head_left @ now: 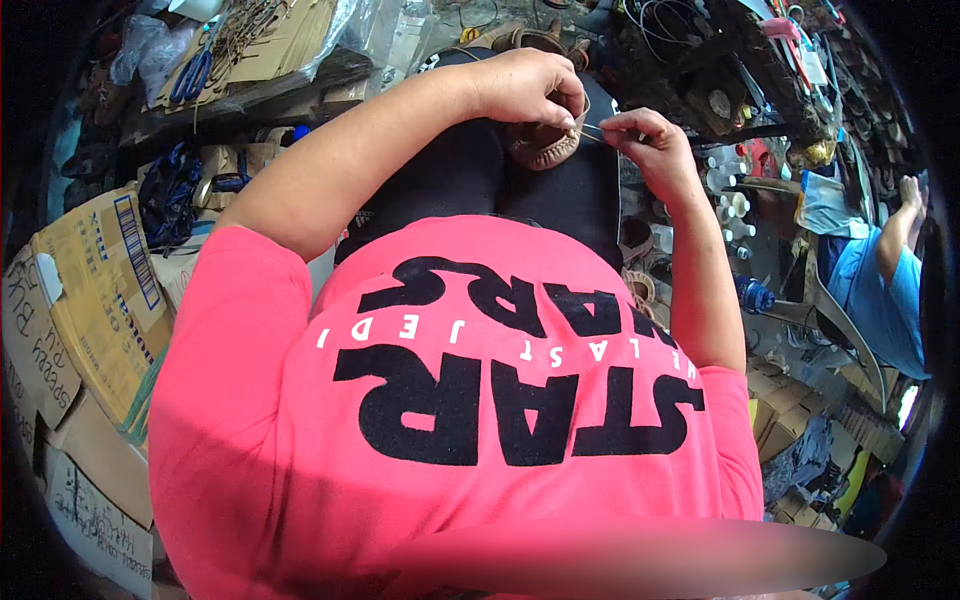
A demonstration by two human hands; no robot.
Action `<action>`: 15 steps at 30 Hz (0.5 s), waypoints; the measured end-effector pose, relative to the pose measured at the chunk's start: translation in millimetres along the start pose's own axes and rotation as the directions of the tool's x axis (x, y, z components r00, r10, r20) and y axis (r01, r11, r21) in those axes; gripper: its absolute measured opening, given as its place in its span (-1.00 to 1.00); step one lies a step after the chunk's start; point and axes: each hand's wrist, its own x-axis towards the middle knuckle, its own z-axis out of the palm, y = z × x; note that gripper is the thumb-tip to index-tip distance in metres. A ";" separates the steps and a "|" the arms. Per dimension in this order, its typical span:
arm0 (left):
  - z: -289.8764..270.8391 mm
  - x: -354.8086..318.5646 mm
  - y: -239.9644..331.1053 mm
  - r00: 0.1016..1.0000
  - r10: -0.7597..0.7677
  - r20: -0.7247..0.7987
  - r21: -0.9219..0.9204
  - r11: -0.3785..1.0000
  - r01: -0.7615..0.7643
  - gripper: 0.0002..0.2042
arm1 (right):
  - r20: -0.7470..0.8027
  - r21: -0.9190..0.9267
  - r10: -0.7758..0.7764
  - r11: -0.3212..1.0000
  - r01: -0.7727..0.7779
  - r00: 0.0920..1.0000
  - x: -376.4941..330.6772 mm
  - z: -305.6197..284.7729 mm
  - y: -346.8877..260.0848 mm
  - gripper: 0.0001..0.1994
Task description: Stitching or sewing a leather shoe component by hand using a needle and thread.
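A tan leather shoe (545, 150) with a gathered, stitched toe rests on my lap between my dark-trousered thighs. My left hand (535, 88) is over it, fingers curled, with thumb and fingertip pinching a pale thread right at the shoe's upper edge. From there the thread (592, 130) runs taut to the right. Its other end is in the pinched fingers of my right hand (648, 145), which is raised beside the shoe without touching it. My left fingers and palm cover part of the shoe, so its opening is mostly hidden.
Beyond my knees stand more brown shoes (530, 38). To the left are cardboard boxes (100, 270) and a surface with blue-handled scissors (192, 78). At right are a dark cluttered bench (735, 80), white bottles (735, 205) and another person in a blue shirt (885, 290).
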 end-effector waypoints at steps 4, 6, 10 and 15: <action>0.3 2.5 -8.5 0.997 -0.007 0.080 -0.155 0.988 0.020 -0.81 | 0.091 0.023 -0.087 0.996 0.085 0.992 10.7 -0.3 7.0 -0.83; 2.5 3.0 -11.5 0.996 0.005 0.084 -0.219 0.976 0.013 -0.82 | 0.136 -0.013 -0.088 0.996 0.091 0.987 11.6 0.6 7.6 -0.83; 6.6 4.7 -16.6 0.990 -0.037 0.136 -0.312 0.947 0.078 -0.80 | 0.121 0.017 -0.132 0.991 0.131 0.984 6.6 11.6 13.1 -0.84; 8.3 4.3 -22.5 0.978 0.000 0.207 -0.328 0.942 0.069 -0.76 | -0.056 0.034 -0.149 0.988 0.151 0.987 -13.2 27.0 14.4 -0.84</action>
